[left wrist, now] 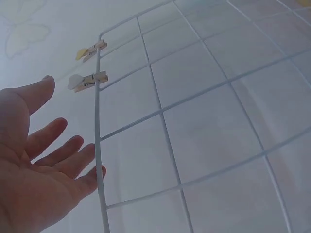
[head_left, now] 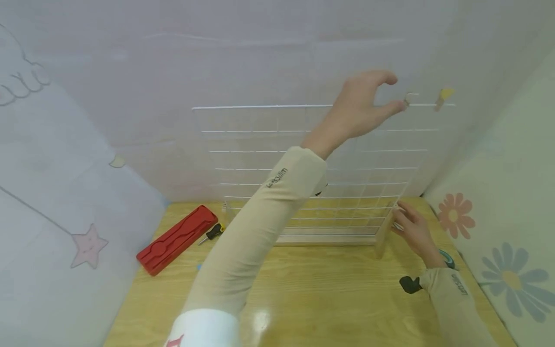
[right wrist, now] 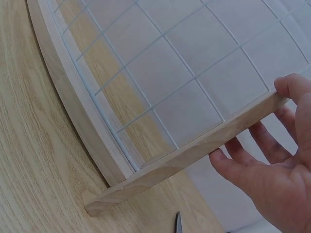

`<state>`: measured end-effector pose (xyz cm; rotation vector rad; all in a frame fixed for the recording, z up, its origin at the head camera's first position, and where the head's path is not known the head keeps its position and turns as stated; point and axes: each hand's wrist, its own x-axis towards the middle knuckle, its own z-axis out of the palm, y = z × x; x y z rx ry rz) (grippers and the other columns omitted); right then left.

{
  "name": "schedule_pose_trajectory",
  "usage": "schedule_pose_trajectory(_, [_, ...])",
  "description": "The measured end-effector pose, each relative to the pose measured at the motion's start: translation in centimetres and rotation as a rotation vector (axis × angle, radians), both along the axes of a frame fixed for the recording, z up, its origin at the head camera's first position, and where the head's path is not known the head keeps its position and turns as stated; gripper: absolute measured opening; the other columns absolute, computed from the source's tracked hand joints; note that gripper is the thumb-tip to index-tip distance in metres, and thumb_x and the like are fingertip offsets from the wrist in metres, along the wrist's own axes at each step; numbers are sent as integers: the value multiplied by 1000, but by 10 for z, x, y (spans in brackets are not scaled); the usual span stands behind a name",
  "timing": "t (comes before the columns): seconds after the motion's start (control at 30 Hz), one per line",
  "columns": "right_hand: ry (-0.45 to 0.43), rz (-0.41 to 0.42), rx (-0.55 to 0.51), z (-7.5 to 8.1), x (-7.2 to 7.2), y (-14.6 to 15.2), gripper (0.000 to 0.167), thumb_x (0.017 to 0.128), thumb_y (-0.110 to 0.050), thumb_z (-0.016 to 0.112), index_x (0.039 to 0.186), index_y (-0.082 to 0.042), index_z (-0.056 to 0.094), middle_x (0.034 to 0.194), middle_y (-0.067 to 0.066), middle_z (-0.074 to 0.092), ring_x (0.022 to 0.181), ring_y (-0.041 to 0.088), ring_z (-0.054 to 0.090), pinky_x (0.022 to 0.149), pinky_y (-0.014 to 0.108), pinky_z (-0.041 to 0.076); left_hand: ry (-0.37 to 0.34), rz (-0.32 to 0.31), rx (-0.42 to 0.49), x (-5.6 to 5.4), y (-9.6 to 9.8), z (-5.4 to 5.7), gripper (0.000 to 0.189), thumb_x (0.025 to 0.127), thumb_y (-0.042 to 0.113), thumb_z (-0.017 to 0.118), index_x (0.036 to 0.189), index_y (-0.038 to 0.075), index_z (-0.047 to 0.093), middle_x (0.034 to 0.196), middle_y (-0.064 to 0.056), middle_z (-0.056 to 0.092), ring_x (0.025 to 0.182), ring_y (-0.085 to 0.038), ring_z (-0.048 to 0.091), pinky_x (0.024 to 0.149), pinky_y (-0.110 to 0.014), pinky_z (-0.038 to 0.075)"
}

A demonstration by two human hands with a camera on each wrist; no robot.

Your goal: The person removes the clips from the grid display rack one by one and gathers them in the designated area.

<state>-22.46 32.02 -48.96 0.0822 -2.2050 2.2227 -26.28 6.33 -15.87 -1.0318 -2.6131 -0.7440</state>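
Note:
A white wire grid panel (head_left: 260, 106) stands upright in a wooden base (head_left: 327, 239). My left hand (head_left: 364, 103) is raised at the panel's top wire, thumb and fingers spread apart with nothing between them. Beside its fingertips, a clothespin with a white tip (left wrist: 87, 81) is clipped on the top wire. Farther along toward the corner sits a clothespin with a yellow tip (left wrist: 91, 50). Low at the right end, my right hand (right wrist: 277, 170) grips the wooden side piece (right wrist: 194, 150) of the base, thumb on one side and fingers on the other.
At the table's left lies a red molded tray (head_left: 178, 240), with a black and yellow screwdriver (head_left: 213, 232) next to it. A teal ring-shaped roll (head_left: 447, 259) lies beyond the right wrist. Printed cloth walls (head_left: 511, 270) enclose the wooden table (head_left: 321, 294).

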Motion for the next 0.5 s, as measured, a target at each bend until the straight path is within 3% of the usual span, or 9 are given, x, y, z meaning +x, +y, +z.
schedule_pose_trajectory(0.17, [-8, -1, -24, 0, -2, -3, 69, 100, -22, 53, 152, 0, 13, 111, -12, 53, 98, 1, 59, 81, 24, 53, -34, 58, -161, -2, 6, 8, 59, 97, 46, 52, 147, 18, 37, 148, 8, 40, 133, -3, 35, 106, -15, 26])
schedule_pose_trajectory(0.3, [-8, 12, -24, 2, -3, -6, 71, 100, -23, 53, 151, 2, 12, 110, -11, 54, 98, 2, 59, 81, 25, 53, -35, 72, -232, -2, 6, 10, 45, 97, 42, 51, 136, 20, 49, 140, 7, 49, 127, -5, 43, 101, -25, 36])
schedule_pose_trajectory(0.5, [-8, 6, -32, 4, -4, -8, 69, 100, -22, 52, 151, 2, 12, 112, -10, 55, 98, 1, 60, 80, 24, 53, -64, 17, -204, -3, 9, 11, 28, 99, 36, 52, 122, 24, 63, 126, 10, 59, 115, -6, 51, 93, -29, 39])
